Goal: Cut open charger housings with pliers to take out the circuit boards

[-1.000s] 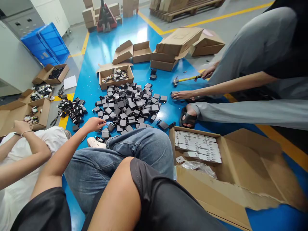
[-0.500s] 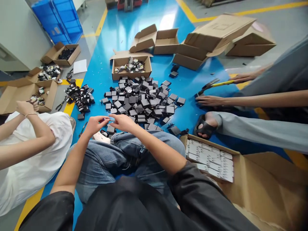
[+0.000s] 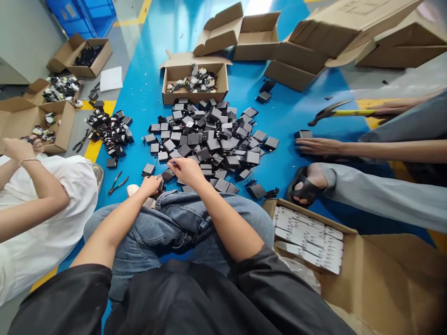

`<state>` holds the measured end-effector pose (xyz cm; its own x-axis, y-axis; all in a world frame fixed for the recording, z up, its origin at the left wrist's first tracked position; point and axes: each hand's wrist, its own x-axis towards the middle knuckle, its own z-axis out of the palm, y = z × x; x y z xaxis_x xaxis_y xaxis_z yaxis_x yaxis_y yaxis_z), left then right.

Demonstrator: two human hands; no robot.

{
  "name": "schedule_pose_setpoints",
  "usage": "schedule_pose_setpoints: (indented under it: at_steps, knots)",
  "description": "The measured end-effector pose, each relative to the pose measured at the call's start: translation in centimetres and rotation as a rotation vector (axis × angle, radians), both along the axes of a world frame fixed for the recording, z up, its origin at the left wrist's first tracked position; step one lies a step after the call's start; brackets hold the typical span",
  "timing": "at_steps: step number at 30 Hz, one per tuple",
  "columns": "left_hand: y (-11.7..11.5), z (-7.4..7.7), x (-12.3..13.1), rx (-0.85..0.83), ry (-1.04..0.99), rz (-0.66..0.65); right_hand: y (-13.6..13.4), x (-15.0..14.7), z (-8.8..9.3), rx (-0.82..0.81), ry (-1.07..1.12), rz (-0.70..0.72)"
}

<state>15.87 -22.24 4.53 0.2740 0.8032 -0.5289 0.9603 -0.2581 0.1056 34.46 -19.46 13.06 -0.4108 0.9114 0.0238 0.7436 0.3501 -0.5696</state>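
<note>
My right hand is over the near edge of a heap of black power adapters, its fingertips pinched on a small dark-blue part. Lower and to the left, my left hand curls at a dark adapter in front of my shoe. Its fingers are bent against that adapter, partly hidden by the back of the hand. One loose adapter lies just beyond my left hand. Pliers with green-and-red handles rest on the blue floor to the left.
A cardboard box of mixed parts stands behind the heap. On the right, a co-worker's hand rests by an adapter, the other near a hammer. A carton of white pieces is by my right knee. Another person sits at left.
My hands, close together before, have separated. The right shows the small blue part; the left has dropped to the adapter by my shoe. The view has tilted down, and the co-worker's hammer has shifted right.
</note>
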Motion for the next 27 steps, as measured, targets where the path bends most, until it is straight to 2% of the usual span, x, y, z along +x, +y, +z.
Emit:
schedule_pose_setpoints:
  at_steps: [3, 7, 9, 11, 13, 15, 19, 22, 24, 27]
  knots:
    - [0.1, 0.4, 0.1, 0.045, 0.04, 0.037, -0.4, -0.1, 0.0, 0.009, 0.033, 0.008]
    - [0.5, 3.9, -0.1, 0.166, 0.015, 0.124, -0.9, 0.5, 0.7, 0.047, 0.188, -0.009]
    - [-0.1, 5.8, -0.3, 0.233, -0.032, 0.151, -1.2, 1.1, 1.6, 0.075, 0.31, -0.014]
    - [-1.3, 7.1, -0.5, 0.276, -0.077, 0.172, -1.7, 1.6, 2.5, 0.1, 0.43, -0.001]
    - [-2.5, 7.5, -0.7, 0.286, -0.099, 0.215, -2.0, 1.9, 3.1, 0.116, 0.502, 0.013]
    - [-3.0, 7.2, -1.0, 0.294, -0.095, 0.309, -2.2, 1.9, 3.2, 0.129, 0.513, 0.019]
    - [-1.5, 6.5, -2.7, 0.408, -0.084, 0.614, -2.1, 1.4, 2.1, 0.134, 0.493, 0.049]
    - [-0.5, 7.0, -4.4, 0.485, -0.198, 0.777, -2.2, 0.9, 1.7, 0.129, 0.524, 0.07]
    - [-0.7, 7.5, -4.6, 0.507, -0.334, 0.802, -2.5, 0.9, 2.0, 0.136, 0.55, 0.074]
    - [-1.6, 8.3, -3.6, 0.518, -0.545, 0.761, -3.3, 1.3, 3.6, 0.175, 0.594, 0.107]
